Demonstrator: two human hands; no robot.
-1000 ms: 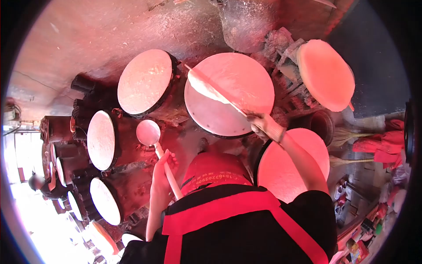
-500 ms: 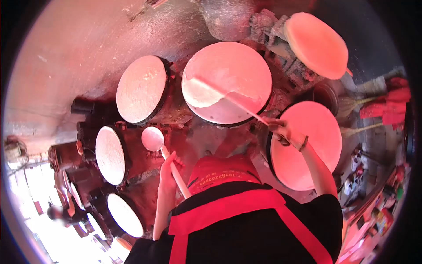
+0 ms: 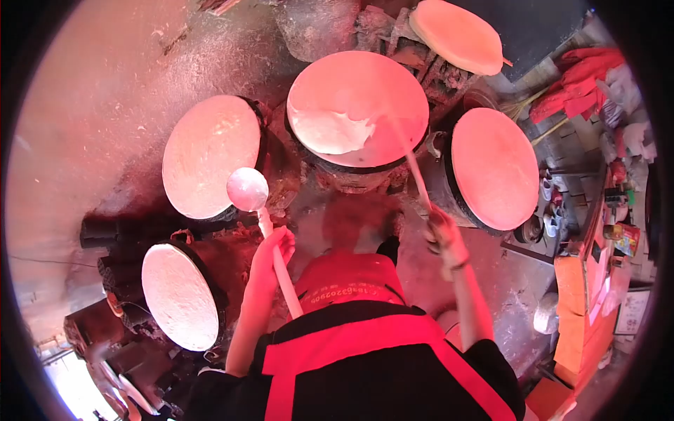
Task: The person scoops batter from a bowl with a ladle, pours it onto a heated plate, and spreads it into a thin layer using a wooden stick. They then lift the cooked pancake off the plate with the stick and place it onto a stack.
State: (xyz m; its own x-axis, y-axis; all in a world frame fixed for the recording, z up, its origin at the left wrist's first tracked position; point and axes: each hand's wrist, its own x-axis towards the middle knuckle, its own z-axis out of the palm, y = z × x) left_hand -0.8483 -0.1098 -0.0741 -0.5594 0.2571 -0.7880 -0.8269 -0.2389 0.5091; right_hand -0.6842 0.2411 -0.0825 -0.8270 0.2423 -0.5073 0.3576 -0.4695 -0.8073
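Swung rightward since half a second ago, a thin, pale, straight stick (image 3: 414, 167) slants over the round, flat, pink-lit griddle (image 3: 393, 81), whose ragged white layer (image 3: 326, 132) lies beyond all the fingers (image 3: 435, 228). The left hand (image 3: 267, 256) wraps closed around a long-handled, round-bowled pale ladle (image 3: 247, 189); the right hand (image 3: 444, 236) curls round the stick's near end.
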